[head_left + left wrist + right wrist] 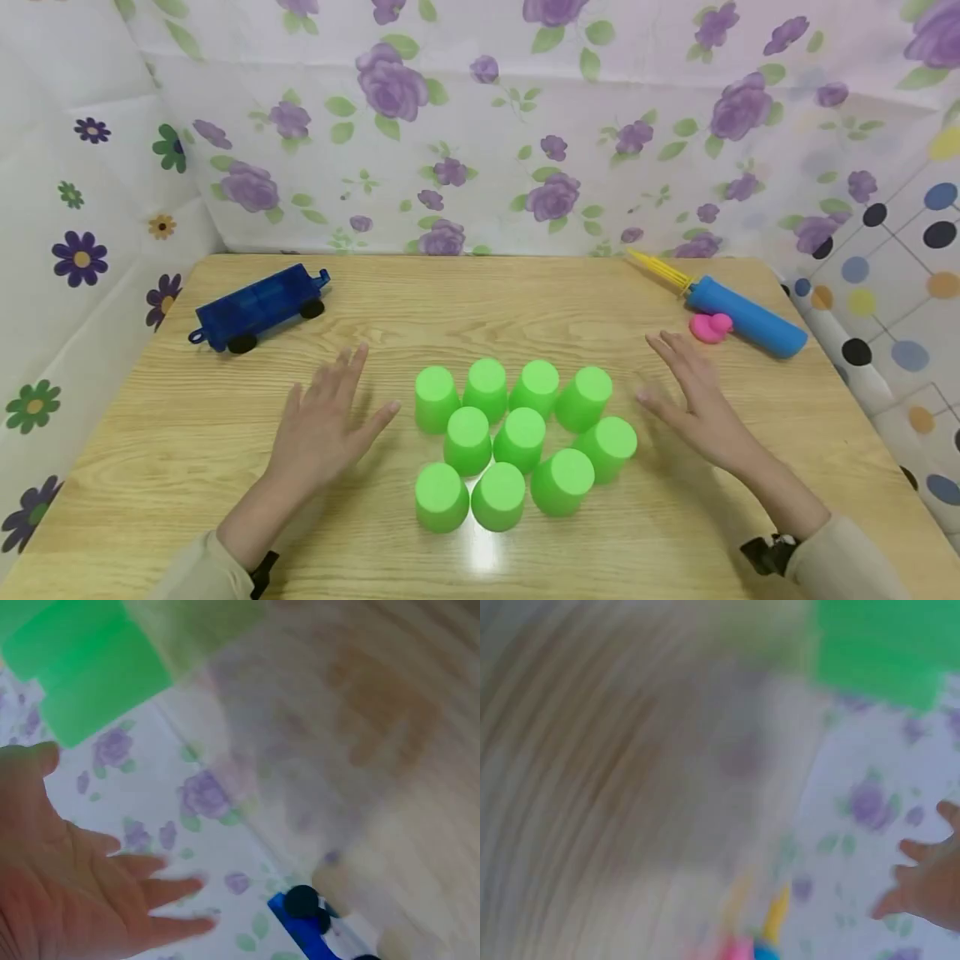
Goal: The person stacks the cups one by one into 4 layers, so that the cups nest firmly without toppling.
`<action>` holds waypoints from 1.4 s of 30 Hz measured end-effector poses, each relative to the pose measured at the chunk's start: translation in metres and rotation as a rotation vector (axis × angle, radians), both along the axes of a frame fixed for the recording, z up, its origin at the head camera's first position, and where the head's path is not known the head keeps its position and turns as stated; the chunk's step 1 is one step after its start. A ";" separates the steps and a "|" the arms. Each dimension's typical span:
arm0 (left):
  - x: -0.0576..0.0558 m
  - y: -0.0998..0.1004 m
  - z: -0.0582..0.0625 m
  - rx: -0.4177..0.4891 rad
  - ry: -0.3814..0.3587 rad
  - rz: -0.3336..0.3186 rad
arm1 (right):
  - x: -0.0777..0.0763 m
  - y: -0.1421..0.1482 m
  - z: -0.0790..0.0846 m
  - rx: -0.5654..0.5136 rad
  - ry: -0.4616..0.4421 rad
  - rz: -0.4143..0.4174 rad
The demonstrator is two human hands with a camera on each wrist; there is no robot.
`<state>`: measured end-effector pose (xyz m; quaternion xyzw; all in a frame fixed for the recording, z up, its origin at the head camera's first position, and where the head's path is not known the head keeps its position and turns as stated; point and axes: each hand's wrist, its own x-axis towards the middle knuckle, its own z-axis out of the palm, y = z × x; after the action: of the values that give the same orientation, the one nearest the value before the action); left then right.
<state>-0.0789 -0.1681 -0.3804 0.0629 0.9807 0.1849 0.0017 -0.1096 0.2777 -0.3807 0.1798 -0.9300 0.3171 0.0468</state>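
Observation:
Several bright green plastic cups [467, 442] stand upside down in a loose cluster at the middle of the table. To their left is my left hand [318, 429], fingers spread and holding nothing, thumb pointing at the cups. My right hand [699, 408] is on the other side, also empty, with its fingers extended and its thumb toward the nearest cup [607, 448]. The left wrist view has the spread left hand below the green cups [105, 686]. In the right wrist view the right hand [930, 881] appears at the right edge, below a green cup [877, 656].
At the back left of the wooden table [375, 317] stands a blue toy wagon [258, 307] with black wheels. A blue and yellow pump [746, 317] lies at the back right, with a pink toy duck [708, 327] against it. Flowered sheeting [480, 150] hangs behind.

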 end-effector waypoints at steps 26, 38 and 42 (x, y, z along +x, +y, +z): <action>-0.014 0.040 0.045 0.412 -0.172 -0.091 | -0.049 -0.126 0.041 0.311 0.140 0.597; -0.032 0.045 0.034 0.397 -0.198 -0.210 | -0.051 -0.140 0.033 0.425 0.132 0.645; -0.044 0.047 0.039 0.353 -0.225 -0.258 | -0.052 -0.143 0.034 0.438 0.115 0.642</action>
<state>-0.1228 -0.1215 -0.3409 0.1659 0.9106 0.3577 0.1237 -0.1614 0.1344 -0.3464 0.4847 -0.8680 0.0990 -0.0423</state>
